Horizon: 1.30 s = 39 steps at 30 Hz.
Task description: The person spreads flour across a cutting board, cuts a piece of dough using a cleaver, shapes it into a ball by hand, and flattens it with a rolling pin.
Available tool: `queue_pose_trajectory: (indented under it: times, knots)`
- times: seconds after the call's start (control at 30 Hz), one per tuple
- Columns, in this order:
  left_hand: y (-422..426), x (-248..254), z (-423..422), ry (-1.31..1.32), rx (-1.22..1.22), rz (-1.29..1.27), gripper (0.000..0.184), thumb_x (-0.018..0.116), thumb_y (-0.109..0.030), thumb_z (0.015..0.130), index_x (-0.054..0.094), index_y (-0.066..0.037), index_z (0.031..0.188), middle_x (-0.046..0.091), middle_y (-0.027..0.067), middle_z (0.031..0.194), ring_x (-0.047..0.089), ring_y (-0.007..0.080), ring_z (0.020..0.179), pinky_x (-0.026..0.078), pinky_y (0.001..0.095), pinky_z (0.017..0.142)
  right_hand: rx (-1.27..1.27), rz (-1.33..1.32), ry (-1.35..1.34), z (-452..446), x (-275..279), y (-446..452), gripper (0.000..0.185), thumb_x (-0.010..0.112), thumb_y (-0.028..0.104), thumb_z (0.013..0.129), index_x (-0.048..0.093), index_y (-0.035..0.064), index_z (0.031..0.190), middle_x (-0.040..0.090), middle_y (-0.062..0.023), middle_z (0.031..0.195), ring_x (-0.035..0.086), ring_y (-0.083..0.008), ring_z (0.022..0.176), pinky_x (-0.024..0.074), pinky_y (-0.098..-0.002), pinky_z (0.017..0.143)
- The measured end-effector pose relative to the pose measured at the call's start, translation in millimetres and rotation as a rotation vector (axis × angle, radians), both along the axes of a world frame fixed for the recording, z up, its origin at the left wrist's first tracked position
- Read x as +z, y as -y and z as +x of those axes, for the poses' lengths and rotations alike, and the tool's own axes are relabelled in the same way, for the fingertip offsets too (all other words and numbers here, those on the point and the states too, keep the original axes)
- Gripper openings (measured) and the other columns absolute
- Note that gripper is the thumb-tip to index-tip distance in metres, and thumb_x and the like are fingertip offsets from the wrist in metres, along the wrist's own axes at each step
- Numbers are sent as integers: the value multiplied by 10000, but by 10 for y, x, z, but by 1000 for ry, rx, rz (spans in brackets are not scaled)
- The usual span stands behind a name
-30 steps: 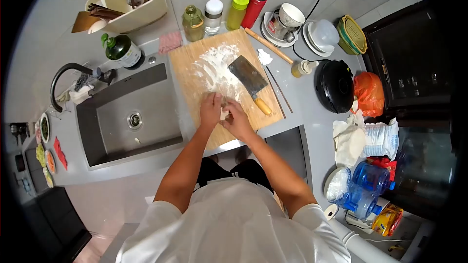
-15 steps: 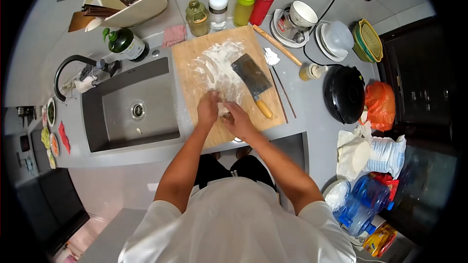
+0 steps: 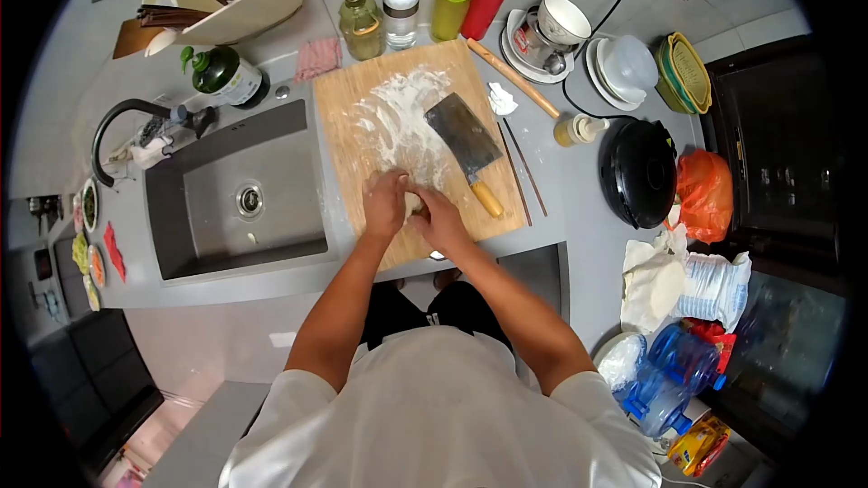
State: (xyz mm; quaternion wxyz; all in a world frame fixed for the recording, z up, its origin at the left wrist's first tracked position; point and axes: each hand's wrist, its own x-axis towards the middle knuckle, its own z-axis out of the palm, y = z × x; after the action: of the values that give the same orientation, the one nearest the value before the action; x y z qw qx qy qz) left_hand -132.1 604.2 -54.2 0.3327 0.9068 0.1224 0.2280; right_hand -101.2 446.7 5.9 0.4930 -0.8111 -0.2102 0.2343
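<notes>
A small pale lump of dough (image 3: 413,204) sits between my two hands, near the front of the wooden board (image 3: 348,117). My left hand (image 3: 386,202) is curled against its left side. From the right, my right hand (image 3: 440,220) closes on it with bent fingers. Both hands partly hide the dough. White flour (image 3: 402,113) is spread over the board beyond my hands. To their right lies a cleaver (image 3: 464,136) with a dark blade and a yellow wooden handle pointing toward me.
Left of the board is a grey sink (image 3: 280,176) with a black faucet (image 3: 127,108). A rolling pin (image 3: 513,79) and chopsticks (image 3: 524,167) lie to the right. Bottles, including a red flask (image 3: 488,2), line the back. A black round appliance (image 3: 639,172) stands farther right.
My hands stay on the dough, with the fingers slightly shifted around it. The view has moved a little, so the counter items appear slightly farther left.
</notes>
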Motion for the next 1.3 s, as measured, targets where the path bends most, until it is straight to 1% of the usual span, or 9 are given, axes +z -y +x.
queue_pose_trajectory:
  times: [0.17,0.3,0.4,0.53,0.63,0.73,1.0,1.23,1.3]
  knots:
    - [-132,19,472,-157,90,-43,363,467,-295,1133,710,-26,1142,723,175,906,656,386,865,511,496,803,-62,-274,119,441,-302,-329,378,721,5,839,686,42,1214,653,-195,1165,678,-388,949,565,-467,829]
    - [0,104,330,-134,256,-1100,404,427,-292,1149,698,1,1215,716,187,879,684,353,796,532,407,802,60,13,380,207,-140,-161,474,696,-4,851,676,89,1315,659,-176,1216,657,-412,1072,541,-490,913]
    - [6,-7,-9,-127,18,-195,357,463,-269,1138,708,-14,1184,725,179,898,683,362,848,525,454,826,-10,111,177,-69,-104,14,460,703,10,859,687,71,1315,668,-176,1170,649,-411,1076,541,-484,914]
    - [-102,-196,221,-64,51,105,351,501,-312,1115,722,-40,1140,746,151,990,665,395,999,479,506,917,-57,-134,159,220,-341,-211,400,735,36,855,708,37,1254,677,-173,1096,658,-405,1000,534,-470,873]
    - [-153,43,523,-241,195,-154,356,502,-305,1116,710,-18,1144,740,172,969,671,387,972,495,488,933,-115,-215,213,438,-356,-420,367,745,18,841,730,21,1208,688,-167,1058,680,-366,897,547,-433,787]
    - [-31,-3,334,-64,299,-1116,364,493,-299,1119,706,-4,1134,736,173,943,668,378,917,508,486,898,-24,-17,355,245,-104,-257,336,736,11,850,721,8,1186,688,-180,1022,680,-373,863,557,-432,790]
    - [-42,-100,266,-54,93,107,237,548,-230,1085,737,-87,1113,737,143,957,638,401,966,487,528,855,-173,-169,86,157,-300,-260,309,732,17,870,712,7,1178,697,-198,1033,686,-389,950,564,-439,794]
    - [101,38,82,-162,211,-923,308,521,-284,1106,727,-55,1106,716,177,910,634,407,894,469,538,835,-44,93,261,35,-96,-1,298,737,17,877,709,8,1173,669,-195,1076,683,-350,896,558,-417,779]
    - [184,9,-217,-200,70,-362,287,529,-264,1099,726,-55,1090,709,180,918,632,403,893,464,535,822,-21,131,185,-169,-108,146,358,775,24,844,706,28,1195,644,-187,1035,660,-366,970,541,-437,838]
